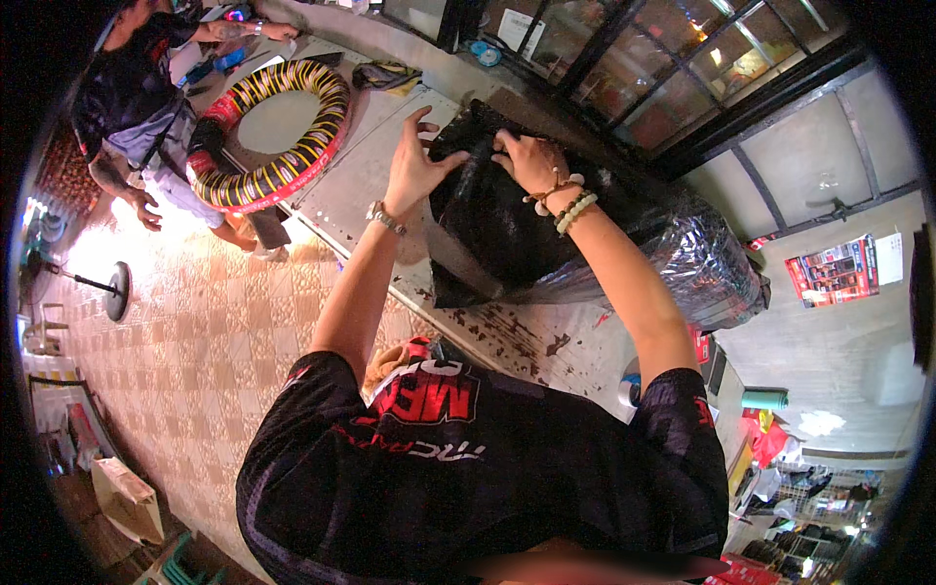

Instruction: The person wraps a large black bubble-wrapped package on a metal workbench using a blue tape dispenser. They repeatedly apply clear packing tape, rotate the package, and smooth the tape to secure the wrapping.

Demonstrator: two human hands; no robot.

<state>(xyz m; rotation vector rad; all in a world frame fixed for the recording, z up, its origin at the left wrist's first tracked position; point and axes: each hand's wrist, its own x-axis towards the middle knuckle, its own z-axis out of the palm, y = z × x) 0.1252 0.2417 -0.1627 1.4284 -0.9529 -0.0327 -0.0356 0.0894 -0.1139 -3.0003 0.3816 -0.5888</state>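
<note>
A glossy black plastic sheet or bag (504, 227) lies before me on the worktable (365, 183). It runs to the right into a bulky, black-wrapped bundle (702, 256); what is inside is hidden. My left hand (420, 172), wearing a wristwatch, is at the plastic's left edge with thumb and fingers spread. Its thumb tip reaches over the plastic, and whether it touches is unclear. With curled fingers, my right hand (537, 164) grips the upper part of the plastic. Beaded bracelets (567, 201) circle that wrist.
A ring of tires wrapped in striped tape (270, 139) overhangs the table's left end. Beside it stands another person (139, 110), one hand on the surface. A dark cloth (387, 75) lies near the wall. Framed windows (658, 66) rise behind; a patterned floor (219, 314) extends left.
</note>
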